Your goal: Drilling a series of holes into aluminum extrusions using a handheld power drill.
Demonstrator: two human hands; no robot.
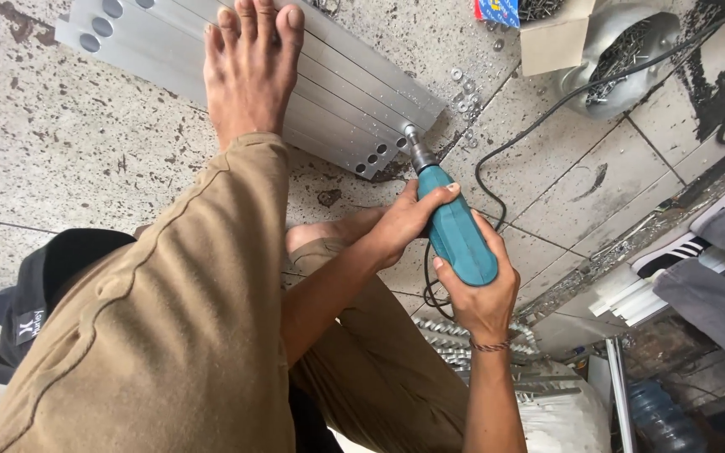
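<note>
Both my hands hold a teal electric drill [456, 235]. My left hand [409, 220] wraps the front of its body, and my right hand [482, 295] grips the rear. The drill's chuck and bit [413, 141] touch the end of a bundle of flat grey aluminium bars [337, 92] lying on the tiled floor. Round holes show at both ends of the bars. My bare foot [249, 67] presses down on the bars, with my tan trouser leg [169, 319] below it.
The drill's black cable [547, 117] runs across the floor to the upper right. A metal bowl of screws [623, 59] and a cardboard box [551, 38] stand at the top right. Small washers [463, 88] are scattered nearby. Another person's striped shoe [698, 235] is at the right, a black cap [35, 285] at the left.
</note>
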